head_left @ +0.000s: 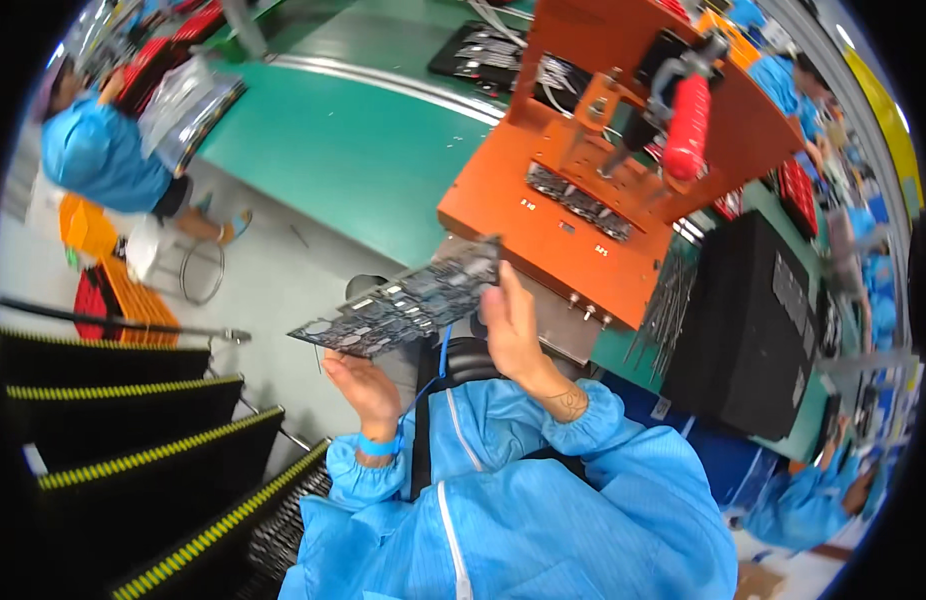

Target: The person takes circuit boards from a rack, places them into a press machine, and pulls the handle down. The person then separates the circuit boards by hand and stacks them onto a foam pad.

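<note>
Blue smock (583, 510) foremost, a circuit board (405, 303), not yet set down, is gripped mid-frame by the right hand (513, 328), the left hand (367, 390) unclear in closure; a narrow board (580, 203) is laid on the upper-right orange fixture (563, 258).

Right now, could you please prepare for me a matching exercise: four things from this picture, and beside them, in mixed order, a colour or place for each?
Things:
1. circuit board
2. wristband
3. clamp handle
4. fixture base

Colours or places:
A. orange
B. blue
C. red
D. held in the right hand

Right pairs: 1-D, 2-B, 3-C, 4-A.
</note>
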`<state>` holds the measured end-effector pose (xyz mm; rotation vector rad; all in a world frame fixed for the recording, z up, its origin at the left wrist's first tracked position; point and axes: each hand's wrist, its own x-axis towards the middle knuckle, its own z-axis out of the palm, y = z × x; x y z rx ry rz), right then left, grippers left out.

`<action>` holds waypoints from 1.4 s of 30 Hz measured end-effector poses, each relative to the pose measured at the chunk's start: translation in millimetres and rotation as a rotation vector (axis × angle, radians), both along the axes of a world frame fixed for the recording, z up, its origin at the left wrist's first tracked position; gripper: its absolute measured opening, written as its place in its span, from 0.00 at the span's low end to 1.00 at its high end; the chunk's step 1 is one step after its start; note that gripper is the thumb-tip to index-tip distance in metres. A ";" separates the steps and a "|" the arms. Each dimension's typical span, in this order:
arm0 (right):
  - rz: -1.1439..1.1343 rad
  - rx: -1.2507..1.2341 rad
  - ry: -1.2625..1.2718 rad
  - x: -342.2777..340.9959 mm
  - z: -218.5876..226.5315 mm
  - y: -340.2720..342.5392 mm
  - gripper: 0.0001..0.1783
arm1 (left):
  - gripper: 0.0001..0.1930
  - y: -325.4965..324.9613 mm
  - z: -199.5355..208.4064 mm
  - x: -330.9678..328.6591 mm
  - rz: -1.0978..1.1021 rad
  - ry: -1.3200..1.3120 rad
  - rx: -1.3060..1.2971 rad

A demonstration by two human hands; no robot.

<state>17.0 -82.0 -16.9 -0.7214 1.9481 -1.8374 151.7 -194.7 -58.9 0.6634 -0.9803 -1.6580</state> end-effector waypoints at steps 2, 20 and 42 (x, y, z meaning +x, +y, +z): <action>-0.247 -0.317 0.307 -6.2 0.2 -1.3 0.20 | 0.38 1.6 26.6 -46.3 0.051 0.007 0.064; -0.426 0.907 0.757 -96.0 22.6 135.8 0.20 | 0.26 -9.6 -24.9 -63.3 -0.772 -0.482 0.170; -0.486 0.033 1.732 -139.7 198.4 46.7 0.25 | 0.38 -36.5 2.0 -2.4 -1.576 -0.369 0.093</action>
